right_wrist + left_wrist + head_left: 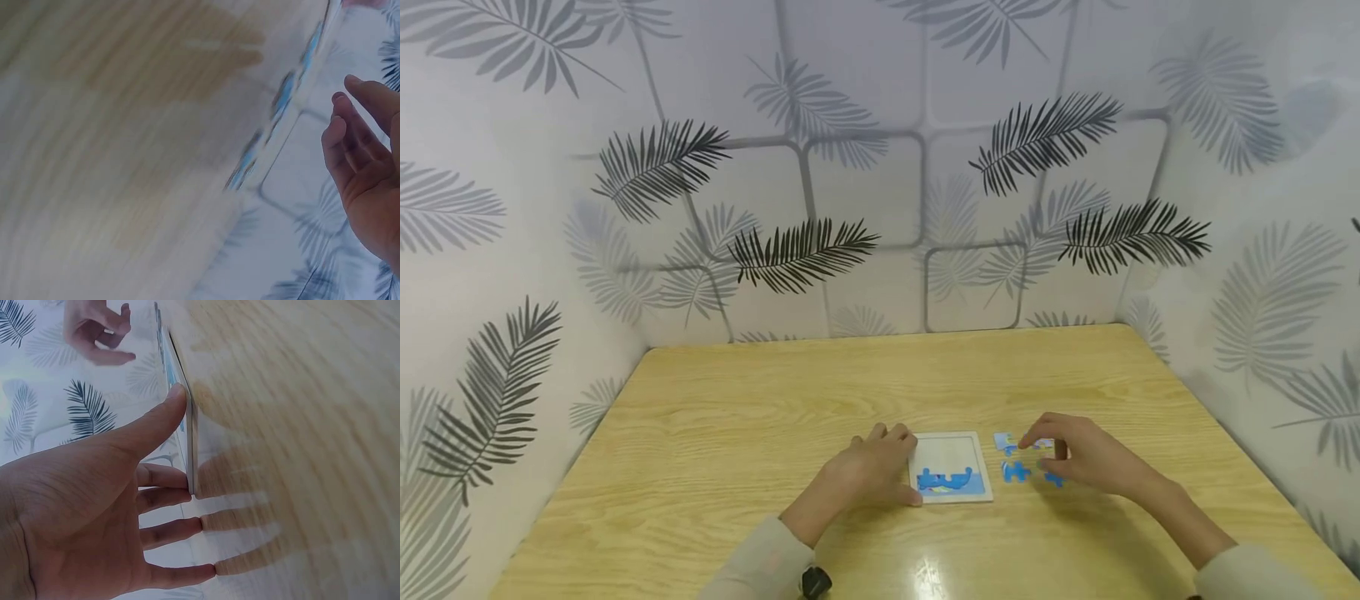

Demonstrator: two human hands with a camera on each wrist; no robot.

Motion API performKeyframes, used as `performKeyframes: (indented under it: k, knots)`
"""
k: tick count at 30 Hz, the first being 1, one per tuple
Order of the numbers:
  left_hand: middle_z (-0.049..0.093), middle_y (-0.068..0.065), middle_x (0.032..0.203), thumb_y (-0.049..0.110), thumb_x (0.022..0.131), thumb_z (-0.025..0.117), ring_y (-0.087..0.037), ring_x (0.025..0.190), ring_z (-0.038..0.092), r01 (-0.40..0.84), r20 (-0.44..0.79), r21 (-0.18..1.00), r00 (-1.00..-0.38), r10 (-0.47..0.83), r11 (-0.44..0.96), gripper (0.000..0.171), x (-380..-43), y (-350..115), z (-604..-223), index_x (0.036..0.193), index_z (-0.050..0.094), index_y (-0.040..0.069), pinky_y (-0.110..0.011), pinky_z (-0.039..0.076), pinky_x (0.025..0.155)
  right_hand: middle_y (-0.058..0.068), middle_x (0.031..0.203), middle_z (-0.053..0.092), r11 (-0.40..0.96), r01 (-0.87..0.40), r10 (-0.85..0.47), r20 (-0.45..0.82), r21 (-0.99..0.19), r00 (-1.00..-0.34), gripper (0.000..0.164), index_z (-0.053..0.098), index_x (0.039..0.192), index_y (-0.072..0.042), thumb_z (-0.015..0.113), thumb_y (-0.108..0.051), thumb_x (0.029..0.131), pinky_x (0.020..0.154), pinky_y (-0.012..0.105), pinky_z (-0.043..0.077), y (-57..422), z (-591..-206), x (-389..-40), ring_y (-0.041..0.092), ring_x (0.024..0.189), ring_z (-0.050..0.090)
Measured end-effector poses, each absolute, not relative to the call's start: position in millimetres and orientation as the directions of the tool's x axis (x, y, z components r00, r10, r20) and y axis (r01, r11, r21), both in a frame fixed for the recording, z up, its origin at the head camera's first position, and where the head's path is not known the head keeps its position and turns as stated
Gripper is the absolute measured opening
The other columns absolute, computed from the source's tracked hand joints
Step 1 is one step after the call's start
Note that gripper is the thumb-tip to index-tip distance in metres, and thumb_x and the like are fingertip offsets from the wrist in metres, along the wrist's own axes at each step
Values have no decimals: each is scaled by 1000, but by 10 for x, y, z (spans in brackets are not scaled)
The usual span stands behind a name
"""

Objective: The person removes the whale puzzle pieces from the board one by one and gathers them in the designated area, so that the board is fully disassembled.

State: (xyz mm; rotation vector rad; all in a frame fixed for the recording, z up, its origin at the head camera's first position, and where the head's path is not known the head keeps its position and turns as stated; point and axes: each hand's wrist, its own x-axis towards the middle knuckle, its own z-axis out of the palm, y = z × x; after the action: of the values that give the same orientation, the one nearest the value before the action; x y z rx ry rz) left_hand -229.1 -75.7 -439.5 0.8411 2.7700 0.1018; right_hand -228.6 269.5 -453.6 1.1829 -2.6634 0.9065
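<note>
A square puzzle board (947, 450) with a pale rim lies on the table, with blue pieces (951, 482) fitted along its near side. My left hand (871, 468) rests at the board's left side. In the left wrist view its thumb lies on the board's edge, and the other fingers, fairly straight, touch the far edge and the tabletop. To the right of the board lie several loose jigsaw pieces (1016, 472), blue and light-coloured. Over them hovers my right hand (1086, 454), partly covering some. The right wrist view shows its fingers bent, thumb apart, nothing between them.
The wood-grain table (737, 417) reaches back to a wall (865, 192) with leaf-patterned covering. Similar walls stand at the left and right. A dark band (815, 582) shows by the left sleeve.
</note>
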Motion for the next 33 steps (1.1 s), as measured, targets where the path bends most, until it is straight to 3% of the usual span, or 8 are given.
performKeyframes:
  k: [7, 15, 21, 27, 33]
  knots:
    - [46, -2, 151, 57, 89, 76, -26, 135, 45, 534, -214, 148, -805, 554, 833, 79, -2320, -750, -4418, 149, 51, 12, -55, 48, 107, 12, 116, 69, 492, -616, -680, 170, -616, -713, 37, 69, 125, -4, 77, 2, 89, 60, 23, 50, 2007, -4565, -2311, 1, 65, 51]
    - [46, -1, 151, 58, 91, 74, -24, 132, 46, 546, -210, 140, -799, 564, 826, 76, -2333, -747, -4445, 148, 52, 12, -52, 49, 105, 11, 118, 64, 516, -598, -712, 81, -614, -698, 37, 71, 125, -3, 78, -1, 89, 66, 21, 50, 1507, -4627, -2273, 3, 71, 49]
    - [46, 0, 149, 58, 90, 74, -24, 131, 46, 551, -206, 109, -802, 561, 828, 73, -2326, -751, -4457, 144, 53, 13, -52, 51, 103, 9, 112, 64, 545, -601, -703, 71, -585, -708, 34, 71, 121, -3, 79, -2, 88, 76, 23, 51, 1371, -4612, -2238, 13, 86, 54]
    - [46, 0, 149, 60, 88, 74, -24, 130, 47, 560, -191, 70, -805, 562, 826, 76, -2322, -735, -4481, 144, 52, 14, -53, 53, 100, 5, 105, 55, 540, -584, -695, 71, -606, -716, 27, 68, 114, -10, 77, -1, 90, 69, 22, 48, 1349, -4629, -2257, 10, 77, 49]
    - [48, 0, 146, 60, 86, 75, -24, 127, 48, 551, -178, 63, -814, 552, 832, 76, -2310, -724, -4483, 142, 53, 14, -51, 54, 97, 3, 101, 60, 544, -613, -698, 96, -573, -709, 30, 75, 117, -7, 79, -1, 88, 69, 22, 48, 1351, -4644, -2270, 11, 78, 51]
